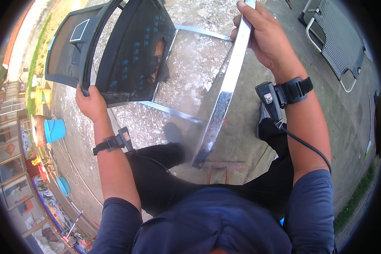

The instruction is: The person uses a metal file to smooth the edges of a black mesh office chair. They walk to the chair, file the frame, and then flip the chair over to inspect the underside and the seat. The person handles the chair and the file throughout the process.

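A black chair lies tipped in front of me, its mesh backrest [63,53] to the left and its seat underside [125,63] turned toward me. The dark covering there is torn, baring a reddish-brown patch [158,53]. My left hand [91,101] is closed around the lower end of the chair's black frame. Up at the right, my right hand [262,38] grips the shiny flat metal base bar [224,99] between thumb and fingers. Two thinner metal bars join this base to the seat. Both my wrists carry strapped-on black devices.
A blue bucket [55,130] and a blue basin [63,186] are at the left, near a cable on the ground. A folding mesh lounger [340,40] stands at the upper right. Between my feet is a low reddish frame [226,165]. Whitish fragments cover part of the concrete.
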Tool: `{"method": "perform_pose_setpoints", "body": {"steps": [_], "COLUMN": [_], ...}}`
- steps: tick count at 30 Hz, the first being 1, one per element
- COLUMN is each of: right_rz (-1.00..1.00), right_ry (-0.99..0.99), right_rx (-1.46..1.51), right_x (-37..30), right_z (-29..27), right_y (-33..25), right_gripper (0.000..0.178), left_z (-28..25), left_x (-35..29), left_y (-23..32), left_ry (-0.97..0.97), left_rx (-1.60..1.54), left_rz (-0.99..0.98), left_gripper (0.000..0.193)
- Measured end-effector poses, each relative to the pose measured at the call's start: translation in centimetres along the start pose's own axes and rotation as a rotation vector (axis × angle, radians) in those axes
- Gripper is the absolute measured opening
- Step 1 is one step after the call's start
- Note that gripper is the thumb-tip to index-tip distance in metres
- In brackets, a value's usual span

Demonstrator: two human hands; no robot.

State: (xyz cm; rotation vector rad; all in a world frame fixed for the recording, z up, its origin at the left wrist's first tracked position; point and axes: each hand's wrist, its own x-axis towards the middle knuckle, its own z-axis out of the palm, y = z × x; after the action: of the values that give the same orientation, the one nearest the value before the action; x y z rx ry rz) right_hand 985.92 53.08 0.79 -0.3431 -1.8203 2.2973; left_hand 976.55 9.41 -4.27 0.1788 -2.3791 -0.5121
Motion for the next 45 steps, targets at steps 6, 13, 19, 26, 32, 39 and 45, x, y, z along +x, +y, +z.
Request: {"method": "perform_pose_setpoints", "body": {"steps": [6,13,19,26,32,39,45], "right_rz": [-0.007,-0.027,-0.035,-0.042,-0.053,-0.037,-0.036], "right_ry": [-0.007,-0.003,-0.03,-0.006,0.013,0.008,0.005], "right_rx": [0.019,0.045,0.112,0.02,0.051,0.038,0.065], "right_x": [0.1,0.1,0.3,0.6,0.6,0.5,0.5], "right_z": [0.1,0.1,-0.1,-0.7,-0.6,-0.6,-0.8], "right_y": [0.0,1.1,1.3,1.4,1.6,1.5,1.4], "right_gripper": [0.034,0.03,0.028,0.028,0.028,0.028,0.028], "left_z": [0.0,0.0,-0.2,-0.1,-0.2,-0.2,-0.2], "left_x": [0.0,-0.5,-0.5,0.0,-0.7,-0.6,-0.4], "left_y": [-0.2,0.2,0.4,-0.3,1.0,0.4,0.3], "left_ry": [-0.004,0.032,0.034,0.034,0.01,0.056,0.041], "left_rx": [0.001,0.03,0.029,-0.007,0.01,0.02,-0.005], "left_rz": [-0.005,0.039,0.026,0.028,-0.015,0.012,0.002], "left_gripper": [0.06,0.061,0.06,0.06,0.059,0.06,0.058]}}
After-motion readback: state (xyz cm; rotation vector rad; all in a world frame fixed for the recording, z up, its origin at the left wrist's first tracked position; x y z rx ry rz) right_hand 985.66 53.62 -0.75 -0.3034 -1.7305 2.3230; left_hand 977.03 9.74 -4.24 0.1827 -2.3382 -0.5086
